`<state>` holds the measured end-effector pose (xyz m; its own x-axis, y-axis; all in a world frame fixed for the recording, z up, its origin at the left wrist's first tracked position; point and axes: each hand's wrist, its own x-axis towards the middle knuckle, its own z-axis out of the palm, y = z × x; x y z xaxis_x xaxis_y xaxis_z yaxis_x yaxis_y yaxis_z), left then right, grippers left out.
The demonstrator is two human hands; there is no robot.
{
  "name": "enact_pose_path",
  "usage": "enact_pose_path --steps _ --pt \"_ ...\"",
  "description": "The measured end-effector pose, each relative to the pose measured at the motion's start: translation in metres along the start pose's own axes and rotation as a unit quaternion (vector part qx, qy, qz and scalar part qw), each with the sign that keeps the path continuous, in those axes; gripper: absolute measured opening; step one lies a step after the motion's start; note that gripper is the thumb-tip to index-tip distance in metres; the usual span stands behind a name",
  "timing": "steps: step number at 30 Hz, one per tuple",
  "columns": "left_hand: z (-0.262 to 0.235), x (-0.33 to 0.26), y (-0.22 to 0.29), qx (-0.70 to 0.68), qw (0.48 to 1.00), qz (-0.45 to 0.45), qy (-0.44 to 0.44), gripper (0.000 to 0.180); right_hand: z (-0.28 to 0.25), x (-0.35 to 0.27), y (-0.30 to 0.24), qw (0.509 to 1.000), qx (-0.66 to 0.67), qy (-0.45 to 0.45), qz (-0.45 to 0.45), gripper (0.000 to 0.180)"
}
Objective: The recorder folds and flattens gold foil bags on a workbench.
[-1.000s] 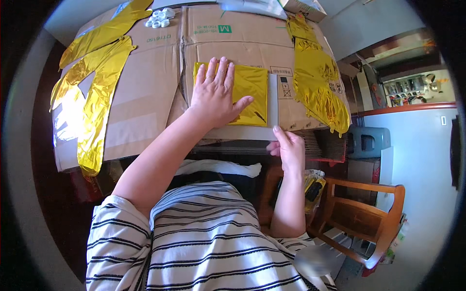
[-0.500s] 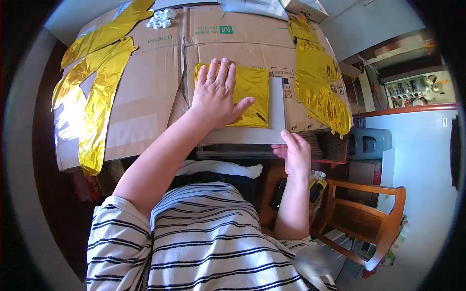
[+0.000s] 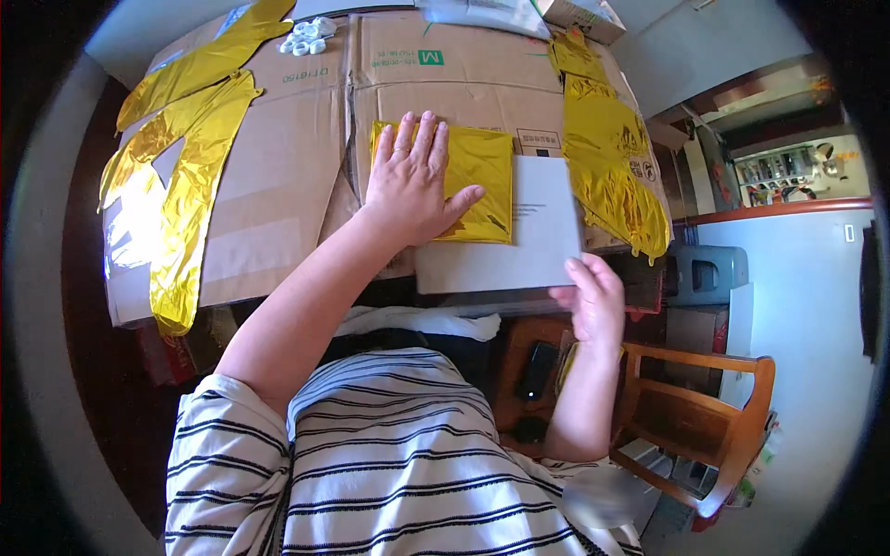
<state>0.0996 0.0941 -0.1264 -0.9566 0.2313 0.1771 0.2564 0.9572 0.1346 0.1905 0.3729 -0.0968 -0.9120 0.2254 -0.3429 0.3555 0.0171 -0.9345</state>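
A folded square of gold foil (image 3: 482, 181) lies on flattened brown cardboard (image 3: 278, 157) that covers the table. My left hand (image 3: 408, 181) rests flat on the foil's left half, fingers spread and pointing away from me. A white sheet (image 3: 519, 246) sits partly under the foil and sticks out to its right and along the near edge. My right hand (image 3: 589, 301) pinches that sheet at its near right corner, just past the cardboard's edge.
Crumpled gold foil balloons lie at the left (image 3: 167, 185) and the right (image 3: 612, 157) of the cardboard. Small white pieces (image 3: 306, 37) sit at the far edge. A wooden chair (image 3: 705, 408) and a black phone (image 3: 538, 371) are below right.
My right hand has shifted right and a little toward me with the white sheet, which now shows much wider beside the foil. My left hand has stayed flat on the foil.
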Motion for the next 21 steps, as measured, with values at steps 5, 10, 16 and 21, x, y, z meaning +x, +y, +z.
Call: enact_pose_path --steps 5,10,16,21 --pt "-0.001 -0.001 -0.001 0.005 1.0 -0.005 -0.004 0.096 -0.078 -0.01 -0.03 0.996 -0.039 0.075 -0.028 0.02" --pt "0.001 -0.001 -0.001 0.005 1.0 -0.005 -0.005 0.095 -0.123 -0.006 -0.066 0.984 0.039 0.124 -0.125 0.019" --pt "0.003 0.0 -0.002 0.014 1.0 0.003 0.008 0.093 -0.069 0.085 -0.087 0.982 0.09 0.067 -0.155 0.033" --pt "0.002 -0.002 -0.002 0.013 1.0 0.0 0.001 0.095 0.007 0.175 -0.097 0.997 0.049 0.018 -0.058 0.035"
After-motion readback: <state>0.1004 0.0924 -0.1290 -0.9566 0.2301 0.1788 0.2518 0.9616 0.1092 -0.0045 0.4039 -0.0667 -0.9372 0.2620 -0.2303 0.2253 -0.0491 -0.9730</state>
